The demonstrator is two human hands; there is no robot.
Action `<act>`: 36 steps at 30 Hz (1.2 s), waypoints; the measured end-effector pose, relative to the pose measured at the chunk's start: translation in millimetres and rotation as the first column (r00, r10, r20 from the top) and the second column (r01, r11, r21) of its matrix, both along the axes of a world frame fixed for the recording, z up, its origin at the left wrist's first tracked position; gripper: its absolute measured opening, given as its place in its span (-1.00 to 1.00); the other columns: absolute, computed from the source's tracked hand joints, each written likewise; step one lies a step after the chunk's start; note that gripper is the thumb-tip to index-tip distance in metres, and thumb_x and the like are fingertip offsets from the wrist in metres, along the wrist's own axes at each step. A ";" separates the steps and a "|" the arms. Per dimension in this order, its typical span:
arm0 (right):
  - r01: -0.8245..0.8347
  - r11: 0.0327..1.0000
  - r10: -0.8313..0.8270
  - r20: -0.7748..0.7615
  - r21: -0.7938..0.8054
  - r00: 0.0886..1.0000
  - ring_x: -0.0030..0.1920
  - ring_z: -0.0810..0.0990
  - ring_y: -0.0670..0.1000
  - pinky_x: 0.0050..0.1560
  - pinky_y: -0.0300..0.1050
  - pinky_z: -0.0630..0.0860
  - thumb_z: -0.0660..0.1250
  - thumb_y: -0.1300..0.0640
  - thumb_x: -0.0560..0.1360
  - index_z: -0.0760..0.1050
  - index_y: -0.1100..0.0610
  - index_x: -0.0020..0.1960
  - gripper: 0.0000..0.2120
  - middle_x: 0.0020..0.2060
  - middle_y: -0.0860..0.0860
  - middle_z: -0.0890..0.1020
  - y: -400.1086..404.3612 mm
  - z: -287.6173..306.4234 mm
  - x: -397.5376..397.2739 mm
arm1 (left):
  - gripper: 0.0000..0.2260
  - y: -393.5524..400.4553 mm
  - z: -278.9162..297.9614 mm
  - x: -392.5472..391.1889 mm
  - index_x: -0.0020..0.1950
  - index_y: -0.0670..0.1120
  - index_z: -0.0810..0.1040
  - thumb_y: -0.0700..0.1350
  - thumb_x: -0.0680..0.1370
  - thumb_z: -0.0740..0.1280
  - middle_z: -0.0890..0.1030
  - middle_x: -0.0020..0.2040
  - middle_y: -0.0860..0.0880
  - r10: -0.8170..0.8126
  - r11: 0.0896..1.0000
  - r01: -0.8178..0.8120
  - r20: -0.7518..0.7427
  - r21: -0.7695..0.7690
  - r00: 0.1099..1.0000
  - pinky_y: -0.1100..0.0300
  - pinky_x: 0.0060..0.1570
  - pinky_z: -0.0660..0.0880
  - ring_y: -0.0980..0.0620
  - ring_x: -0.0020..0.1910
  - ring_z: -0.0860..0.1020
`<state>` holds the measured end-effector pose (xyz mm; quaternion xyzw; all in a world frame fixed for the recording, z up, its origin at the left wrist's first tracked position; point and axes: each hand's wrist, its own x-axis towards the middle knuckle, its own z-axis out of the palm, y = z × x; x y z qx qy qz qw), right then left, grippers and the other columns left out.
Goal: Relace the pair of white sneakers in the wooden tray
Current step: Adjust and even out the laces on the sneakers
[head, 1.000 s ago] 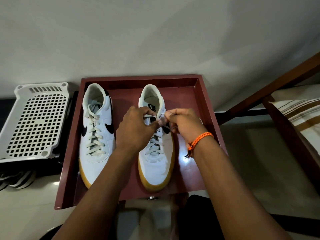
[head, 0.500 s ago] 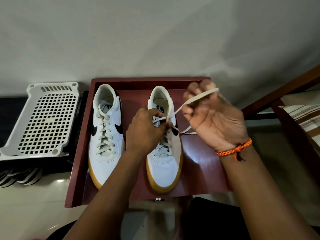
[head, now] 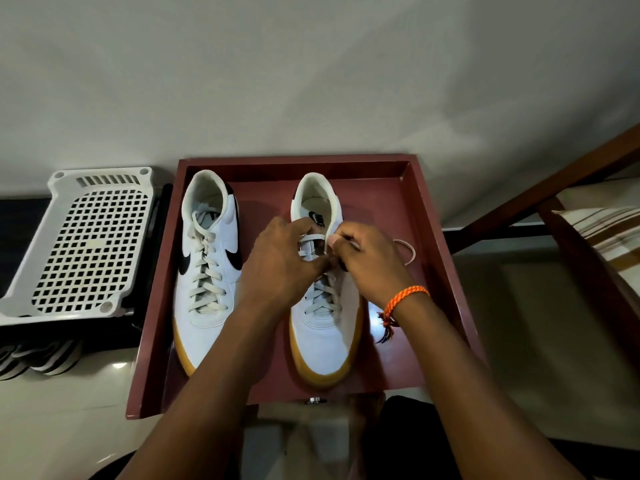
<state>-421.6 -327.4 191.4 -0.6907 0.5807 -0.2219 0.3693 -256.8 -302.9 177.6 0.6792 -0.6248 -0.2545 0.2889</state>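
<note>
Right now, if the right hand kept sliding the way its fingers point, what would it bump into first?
Probably the left hand: the right hand points leftward across the right sneaker, its fingertips nearly meeting the left hand's over the lace. Depth is unclear.

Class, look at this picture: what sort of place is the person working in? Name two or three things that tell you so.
Probably a room in a home, at floor level. A tray with sneakers sits on a glossy tiled floor against a plain wall; a striped cushion on wooden furniture is at right, and a white plastic rack at left.
</note>
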 end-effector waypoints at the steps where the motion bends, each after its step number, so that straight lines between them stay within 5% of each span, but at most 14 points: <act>1: 0.003 1.000 -0.004 0.104 0.017 0.995 -0.32 0.54 0.04 -0.23 0.07 0.55 0.30 0.13 0.67 0.52 0.20 -0.19 -0.72 -0.36 0.01 0.59 -0.7 5.0 0.4 | -0.66 0.5 0.8 0.2 0.17 0.18 0.64 0.18 0.45 0.59 0.50 0.01 0.05 0.001 1.000 -0.001 -0.001 0.003 1.000 0.10 -0.11 0.47 0.01 0.04 0.56; 4: 0.030 0.986 -0.107 0.486 0.164 0.867 -0.47 0.26 -0.05 -0.42 -0.18 0.25 0.29 0.24 0.64 0.44 0.34 -0.25 -0.69 -0.48 0.00 0.36 -2.0 20.7 -2.0 | -0.61 1.0 2.9 -1.5 0.20 0.16 0.63 0.23 0.45 0.58 0.50 0.05 0.04 0.009 1.000 -0.009 0.022 0.005 1.000 0.12 -0.14 0.46 0.01 0.06 0.56; 6: 0.034 0.975 -0.171 0.634 0.222 0.754 -0.44 0.06 0.03 -0.42 -0.16 0.05 0.27 0.24 0.63 0.42 0.29 -0.28 -0.69 -0.49 0.02 0.20 -3.5 33.5 -3.8 | -0.61 1.0 4.2 -2.1 0.18 0.15 0.63 0.25 0.44 0.58 0.50 0.04 0.04 0.017 1.000 -0.018 0.036 0.008 0.999 0.15 -0.19 0.40 0.01 0.03 0.55; 11: 0.014 0.954 -0.279 0.869 0.299 0.409 -0.49 0.05 -0.06 -0.41 -0.11 -0.03 0.20 0.18 0.52 0.32 0.12 -0.34 -0.75 -0.47 -0.02 0.23 -4.4 52.3 -18.7 | -0.65 2.2 6.9 -2.2 0.12 0.19 0.60 0.25 0.44 0.59 0.48 0.04 0.08 0.018 0.999 -0.019 0.035 0.029 0.999 0.16 -0.19 0.38 0.03 0.02 0.52; 14: 0.028 0.942 -0.324 0.888 0.333 0.325 -0.51 0.08 -0.06 -0.40 -0.10 -0.01 0.15 0.22 0.53 0.26 0.13 -0.34 -0.73 -0.51 -0.05 0.31 -3.9 55.8 -24.8 | -0.63 3.5 8.4 -6.3 0.14 0.20 0.58 0.24 0.44 0.59 0.48 0.06 0.09 0.038 0.999 -0.038 0.048 0.015 0.998 0.19 -0.22 0.38 0.04 0.03 0.53; 16: 0.147 0.940 -0.340 0.812 0.307 0.474 -0.51 0.14 -0.04 -0.42 -0.14 0.08 0.19 0.20 0.55 0.38 0.18 -0.37 -0.69 -0.52 0.00 0.33 -10.5 49.6 -26.5 | -0.53 5.6 10.1 -11.2 0.23 0.18 0.51 0.18 0.43 0.61 0.47 0.10 0.08 0.057 0.997 -0.052 0.106 -0.053 0.993 0.12 -0.19 0.47 0.00 0.05 0.54; 18: 0.314 0.945 -0.317 0.483 0.089 0.816 -0.43 0.40 -0.01 -0.35 -0.11 0.37 0.28 0.15 0.55 0.59 0.20 -0.23 -0.77 -0.43 0.05 0.49 -18.0 34.3 -29.1 | -0.48 7.4 13.2 -16.3 0.28 0.12 0.44 0.07 0.42 0.61 0.42 0.10 0.07 0.038 0.988 -0.011 0.166 -0.155 0.985 -0.01 -0.15 0.55 -0.05 0.02 0.51; 19: 0.344 0.939 -0.330 0.274 -0.004 0.903 -0.26 0.56 -0.01 -0.19 -0.05 0.54 0.32 0.11 0.54 0.66 0.14 -0.04 -0.84 -0.27 0.03 0.62 -19.5 23.8 -31.0 | -0.51 8.4 14.6 -18.4 0.27 0.10 0.46 0.01 0.43 0.60 0.40 0.10 0.07 0.013 0.979 0.029 0.204 -0.200 0.979 -0.05 -0.15 0.56 -0.05 0.01 0.49; 21: 0.403 0.915 -0.403 -0.011 0.000 0.915 0.19 0.61 0.06 0.23 0.12 0.59 0.35 0.02 0.51 0.57 -0.02 0.33 -0.61 0.18 0.03 0.64 -18.3 9.1 -35.9 | -0.62 9.6 15.3 -22.4 0.21 0.11 0.54 -0.03 0.45 0.58 0.42 0.12 0.05 -0.033 0.966 0.105 0.290 -0.237 0.957 -0.07 -0.12 0.56 -0.05 0.04 0.49; 23: 0.455 0.889 -0.455 -0.015 0.044 0.890 0.35 0.52 0.14 0.34 0.21 0.54 0.35 -0.03 0.49 0.52 -0.06 0.38 -0.55 0.33 0.06 0.54 -17.1 5.5 -36.0 | -0.72 10.2 11.5 -26.1 0.17 0.12 0.64 -0.02 0.48 0.55 0.46 0.16 0.02 -0.050 0.965 0.138 0.361 -0.223 0.931 -0.03 -0.08 0.53 -0.07 0.08 0.51; 26: 0.497 0.866 -0.496 0.040 -0.056 0.868 0.25 0.55 0.16 0.20 0.12 0.62 0.36 0.08 0.55 0.62 -0.05 0.11 -0.84 0.23 0.04 0.48 -17.7 9.4 -30.7 | -0.83 11.8 5.6 -29.8 0.11 0.09 0.73 -0.02 0.52 0.50 0.50 0.08 0.03 -0.022 0.964 0.131 0.423 -0.231 0.906 0.05 -0.12 0.42 -0.06 0.04 0.52; 29: 0.508 0.849 -0.503 0.075 -0.142 0.861 0.06 0.61 0.03 -0.07 -0.18 0.57 0.35 0.14 0.56 0.63 -0.05 -0.09 -0.87 0.10 0.00 0.56 -14.3 11.9 -27.1 | -0.90 12.2 7.7 -29.7 0.05 0.07 0.77 -0.05 0.56 0.50 0.55 -0.08 0.07 0.000 0.952 0.112 0.368 -0.285 0.930 0.03 -0.19 0.48 -0.04 -0.07 0.56; 33: 0.398 0.915 -0.368 0.265 -0.065 0.891 -0.34 0.59 -0.10 -0.26 -0.13 0.52 0.34 0.23 0.54 0.69 0.07 -0.21 -0.79 -0.35 -0.02 0.67 -10.7 23.8 -23.2 | -0.91 8.7 10.4 -24.0 0.03 0.10 0.80 -0.01 0.58 0.50 0.69 -0.19 0.13 0.114 0.968 -0.122 -0.048 -0.221 0.992 0.00 -0.19 0.64 0.09 -0.22 0.66; 36: 0.260 0.963 -0.225 0.330 -0.067 0.917 -0.43 0.52 -0.03 -0.33 -0.05 0.50 0.35 0.26 0.53 0.71 0.12 -0.23 -0.77 -0.47 0.06 0.59 -5.7 28.6 -15.5 | -0.88 4.6 21.7 -14.1 0.08 -0.08 0.81 -0.09 0.60 0.51 0.77 -0.18 0.10 0.170 0.958 -0.260 -0.495 -0.119 0.852 0.03 -0.10 0.71 0.16 -0.20 0.73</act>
